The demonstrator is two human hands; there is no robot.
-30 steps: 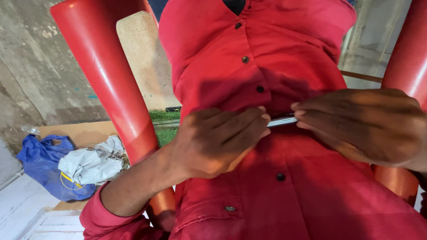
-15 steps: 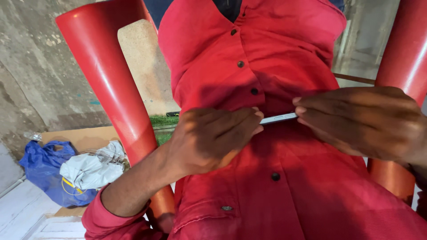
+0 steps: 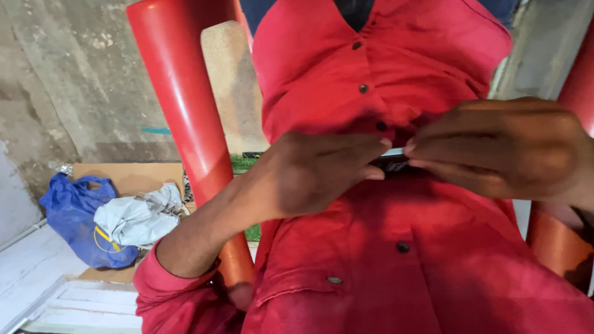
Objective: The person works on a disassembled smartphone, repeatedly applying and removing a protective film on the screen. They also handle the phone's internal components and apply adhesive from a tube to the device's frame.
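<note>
I count two hands, left hand (image 3: 309, 176) and right hand (image 3: 504, 154), both pinched shut on one thin whitish strip (image 3: 392, 152) at frame centre; fingers hide most of it.

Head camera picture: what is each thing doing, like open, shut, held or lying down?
Left hand: fingers closed on the small object.
Right hand: fingers pinching the same object's other end.
Small object: held between both hands, mostly hidden, pale on top and dark below.
Red shirt: worn, buttoned.
Blue bag: crumpled, lying on the ground.
White bag: crumpled, lying against the blue bag.
Cardboard: lying flat under the bags.
</note>
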